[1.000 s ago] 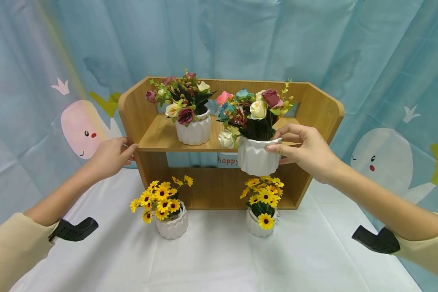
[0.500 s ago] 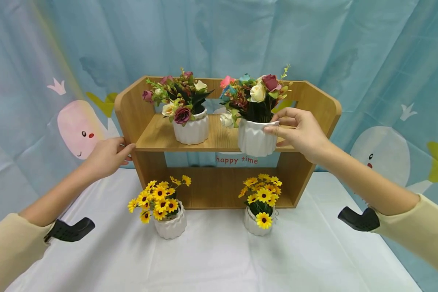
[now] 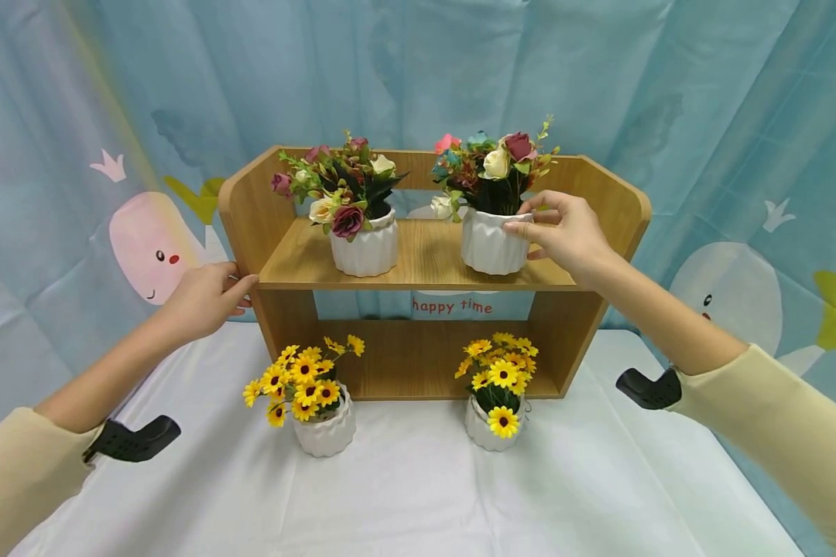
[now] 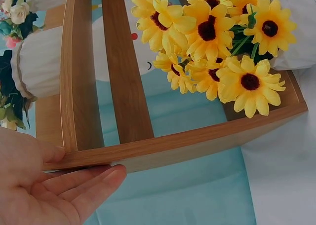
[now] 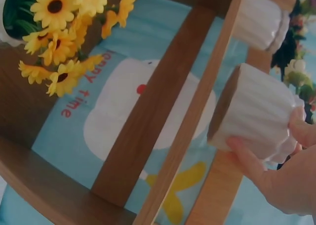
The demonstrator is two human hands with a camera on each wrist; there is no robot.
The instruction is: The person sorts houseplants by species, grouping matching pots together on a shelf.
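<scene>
My right hand [image 3: 564, 236] pinches the rim of a white fluted flowerpot [image 3: 491, 246] of artificial roses, thumb outside. The pot is over the right part of the upper board of a wooden shelf [image 3: 425, 267]. Its underside shows in the right wrist view, and whether it touches the board I cannot tell. A second white pot [image 3: 369, 251] of mauve and cream roses stands on that board's left part. At the shelf's left side panel, my left hand [image 3: 205, 302] grips the edge; in the left wrist view the thumb is inside and the fingers [image 4: 94, 183] lie outside.
Two white pots of yellow daisy-like flowers stand on the white cloth before the shelf, one at left [image 3: 326, 429], one at right [image 3: 491, 425]. Behind hangs a blue curtain [image 3: 418, 70] with whale prints. The shelf's lower bay [image 3: 404, 356] lies behind the yellow flowers.
My right hand has raised the rose pot from in front of the upper board and carried it back over the board. The left hand keeps its hold on the side panel.
</scene>
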